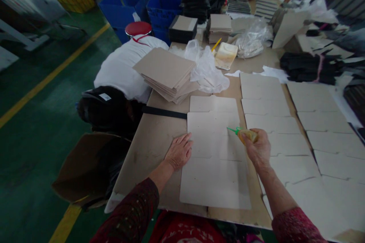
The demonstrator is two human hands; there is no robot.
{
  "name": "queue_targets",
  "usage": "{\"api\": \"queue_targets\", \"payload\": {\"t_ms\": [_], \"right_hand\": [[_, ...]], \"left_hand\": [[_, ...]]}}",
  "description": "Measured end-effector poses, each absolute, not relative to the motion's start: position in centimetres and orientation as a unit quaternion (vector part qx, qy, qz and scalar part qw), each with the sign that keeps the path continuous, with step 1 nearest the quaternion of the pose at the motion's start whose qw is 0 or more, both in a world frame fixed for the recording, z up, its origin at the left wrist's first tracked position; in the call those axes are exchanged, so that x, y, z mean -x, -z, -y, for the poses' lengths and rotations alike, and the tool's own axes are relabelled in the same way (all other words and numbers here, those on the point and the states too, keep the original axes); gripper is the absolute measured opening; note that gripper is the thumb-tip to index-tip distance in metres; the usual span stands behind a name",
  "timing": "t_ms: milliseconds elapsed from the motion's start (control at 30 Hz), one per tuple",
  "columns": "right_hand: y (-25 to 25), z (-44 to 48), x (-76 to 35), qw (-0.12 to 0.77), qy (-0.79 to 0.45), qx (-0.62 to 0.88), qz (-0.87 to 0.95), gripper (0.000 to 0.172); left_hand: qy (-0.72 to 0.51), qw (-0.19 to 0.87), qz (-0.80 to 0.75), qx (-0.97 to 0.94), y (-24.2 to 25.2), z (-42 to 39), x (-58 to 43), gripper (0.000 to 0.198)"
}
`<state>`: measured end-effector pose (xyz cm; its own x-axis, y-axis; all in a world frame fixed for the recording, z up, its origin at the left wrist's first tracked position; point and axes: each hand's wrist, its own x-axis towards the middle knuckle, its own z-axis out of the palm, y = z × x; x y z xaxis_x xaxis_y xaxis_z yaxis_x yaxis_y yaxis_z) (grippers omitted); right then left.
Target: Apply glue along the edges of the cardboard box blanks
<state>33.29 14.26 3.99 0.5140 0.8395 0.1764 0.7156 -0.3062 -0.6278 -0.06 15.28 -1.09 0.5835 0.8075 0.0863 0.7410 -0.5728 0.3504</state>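
Over a brown tabletop [159, 133], a worker's right hand [261, 151] grips a small amber, green-nozzled squeeze bottle [249, 134] above overlapping, pale grey rectangular cardboard sheets [213, 182]; the left hand [179, 152], laid flat, rests at their left edge.

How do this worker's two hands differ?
The left hand lies palm-down at the left edge of the grey boards; the right hand is curled around a small bottle. The left hand shows nothing held; the right hand points the bottle's green nozzle leftward. Both are bare.
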Motion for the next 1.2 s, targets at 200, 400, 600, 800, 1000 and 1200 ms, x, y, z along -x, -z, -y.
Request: {"api": "queue_targets", "payload": {"t_ms": [200,400,600,800,1000,1200], "right_hand": [[-4.4,-15.0,-33.7,0.32,-0.074,0.794,0.512,0.041],[-4.4,-15.9,-34.3,0.292,-0.068,0.78,0.55,0.039],[-4.7,-16.4,-34.7,0.252,-0.023,0.759,0.6,0.034],[-5.4,-16.1,-35.8,0.23,-0.036,0.769,0.596,0.036],[-5.3,-16.2,-36.1,0.259,-0.091,0.757,0.593,0.043],[-5.2,-17.0,-35.0,0.261,-0.078,0.752,0.6,0.042]], "left_hand": [[-0.121,0.139,-0.443,-0.878,1.1,-15.3,0.0,0.032],[-0.126,0.139,-0.442,-0.877,1.3,-15.4,0.0,0.033],[-0.125,0.14,-0.442,-0.877,1.4,-15.3,0.0,0.032],[-0.128,0.14,-0.442,-0.877,1.5,-15.4,0.0,0.032],[-0.133,0.143,-0.443,-0.875,1.4,-15.4,0.0,0.033],[-0.138,0.153,-0.444,-0.872,1.4,-15.4,0.0,0.034]]}}
